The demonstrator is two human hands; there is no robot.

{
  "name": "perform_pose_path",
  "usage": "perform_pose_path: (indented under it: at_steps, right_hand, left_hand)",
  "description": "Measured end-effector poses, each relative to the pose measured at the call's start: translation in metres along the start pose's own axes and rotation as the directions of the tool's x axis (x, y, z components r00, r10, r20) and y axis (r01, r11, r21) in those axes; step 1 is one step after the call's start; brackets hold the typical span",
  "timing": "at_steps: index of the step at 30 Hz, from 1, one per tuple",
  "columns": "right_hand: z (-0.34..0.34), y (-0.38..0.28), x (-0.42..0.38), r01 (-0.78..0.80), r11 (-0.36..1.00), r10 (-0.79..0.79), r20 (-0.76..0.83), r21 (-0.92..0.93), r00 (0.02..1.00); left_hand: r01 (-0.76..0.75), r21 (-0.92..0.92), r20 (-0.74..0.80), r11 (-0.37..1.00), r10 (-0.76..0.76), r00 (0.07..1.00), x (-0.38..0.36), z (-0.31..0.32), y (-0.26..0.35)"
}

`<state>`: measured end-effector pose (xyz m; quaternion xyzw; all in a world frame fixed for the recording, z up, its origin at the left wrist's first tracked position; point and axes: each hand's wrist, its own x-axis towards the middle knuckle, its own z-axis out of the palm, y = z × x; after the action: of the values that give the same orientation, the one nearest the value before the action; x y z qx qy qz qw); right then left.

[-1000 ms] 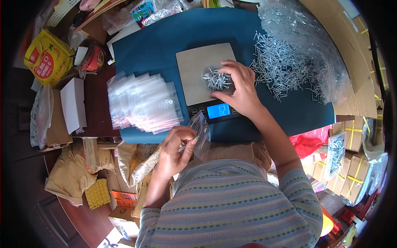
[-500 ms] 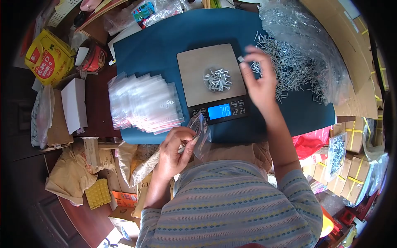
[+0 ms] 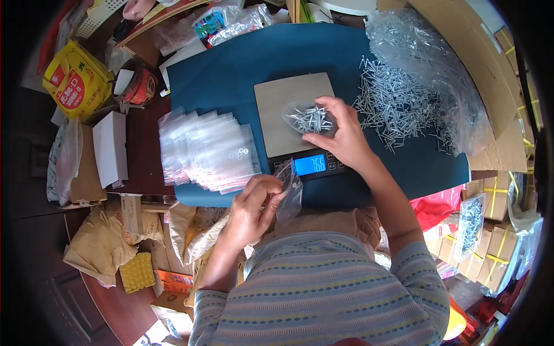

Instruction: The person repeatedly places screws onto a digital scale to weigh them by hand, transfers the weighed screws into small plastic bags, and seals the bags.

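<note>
My right hand (image 3: 341,134) grips a small clear dish (image 3: 292,122) by its right side, thumb and fingers at the rim. Silver screws (image 3: 313,119) lie heaped in the dish, which is over the plate of a digital kitchen scale (image 3: 274,104). The scale's blue display (image 3: 310,165) is lit. Closer to my body, my left hand (image 3: 252,210) pinches a clear zip bag (image 3: 290,199) near its top. The bag hangs down and looks unfilled. Left of the scale lies a fanned stack of zip bags (image 3: 208,150) with red strips along their near ends.
A large pile of loose screws (image 3: 398,104) spreads over the dark table mat (image 3: 225,75) on the right. Behind it sits a big plastic bag (image 3: 415,40) against a cardboard sheet (image 3: 508,138). A white box (image 3: 109,150) and a yellow bag (image 3: 78,81) stand at the left.
My right hand has come left from the edge of the screw pile and taken hold of the dish. The display figures have changed. My left hand still holds the bag.
</note>
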<state>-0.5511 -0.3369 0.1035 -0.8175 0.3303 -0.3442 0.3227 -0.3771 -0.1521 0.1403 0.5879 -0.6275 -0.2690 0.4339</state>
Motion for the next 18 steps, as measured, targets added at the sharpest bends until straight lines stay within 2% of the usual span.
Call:
perform_pose_path:
  at_steps: [1,3,4,5,7,9,10,13,14,18]
  right_hand:
    - [-0.004,-0.003,0.002,-0.034,0.972,0.02,0.063,0.233,0.998]
    - [-0.015,-0.01,0.007,-0.136,0.758,0.013,0.193,0.638,0.981]
    - [-0.025,-0.021,0.012,-0.173,0.702,-0.03,0.271,0.69,0.962]
    - [-0.043,-0.036,0.014,-0.426,0.688,0.102,0.503,0.588,0.858]
    - [-0.05,-0.049,0.02,-0.153,0.867,-0.124,0.503,0.474,0.855]
    - [-0.056,-0.065,0.024,-0.049,0.971,-0.102,0.593,0.233,0.799]
    - [-0.054,-0.068,0.023,0.156,0.973,-0.225,0.547,0.171,0.806]
    - [-0.053,-0.087,0.017,0.238,0.966,-0.152,0.531,-0.097,0.834]
    - [-0.054,-0.091,0.017,0.267,0.958,-0.176,0.516,-0.106,0.838]
    - [-0.06,-0.09,0.018,0.214,0.975,-0.214,0.462,0.055,0.861]
  left_hand:
    - [-0.011,0.01,-0.003,1.0,0.011,1.0,0.003,0.0,-0.002]
    - [-0.069,0.065,-0.011,0.996,0.069,0.998,0.012,0.001,-0.004]
    - [-0.112,0.111,-0.014,0.987,0.115,0.993,0.018,0.003,-0.005]
    - [-0.154,0.157,-0.015,0.975,0.159,0.987,0.022,0.005,-0.005]
    - [-0.166,0.206,-0.021,0.964,0.174,0.985,0.028,0.011,0.0]
    - [-0.204,0.242,-0.016,0.949,0.214,0.977,0.033,0.017,0.003]
    - [-0.235,0.253,-0.008,0.938,0.246,0.969,0.035,0.018,0.003]
    - [-0.282,0.274,-0.013,0.919,0.297,0.955,0.038,0.025,0.003]
    - [-0.288,0.274,-0.024,0.918,0.306,0.952,0.038,0.025,0.005]
    - [-0.301,0.256,-0.082,0.919,0.331,0.94,0.04,0.024,0.006]
